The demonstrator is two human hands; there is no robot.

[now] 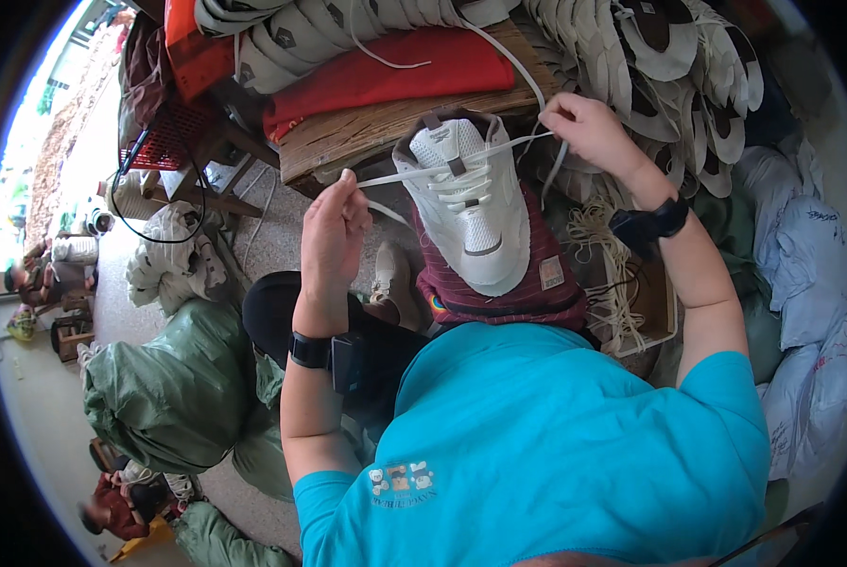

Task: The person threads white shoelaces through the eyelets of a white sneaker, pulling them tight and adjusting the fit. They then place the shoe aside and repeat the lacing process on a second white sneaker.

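Observation:
A white shoe upper (475, 215) without a sole rests toe toward me on a maroon striped cloth (542, 283) over my lap. White lacing crosses its front below the tongue. One shoelace (393, 177) is stretched sideways over the upper's top. My left hand (334, 227) pinches the lace left of the upper, with its loose tail hanging below. Higher up on the right, my right hand (589, 137) pinches the other end between thumb and fingers. Both hands are closed and off the upper itself.
Ahead stands a wooden bench (348, 151) with a red cloth (395, 76) and a row of shoe uppers (301, 42). More uppers (679, 57) are piled at right. Beside my lap lies a box of loose laces (622, 283). Green sacks (173, 387) and white bags (811, 274) flank me.

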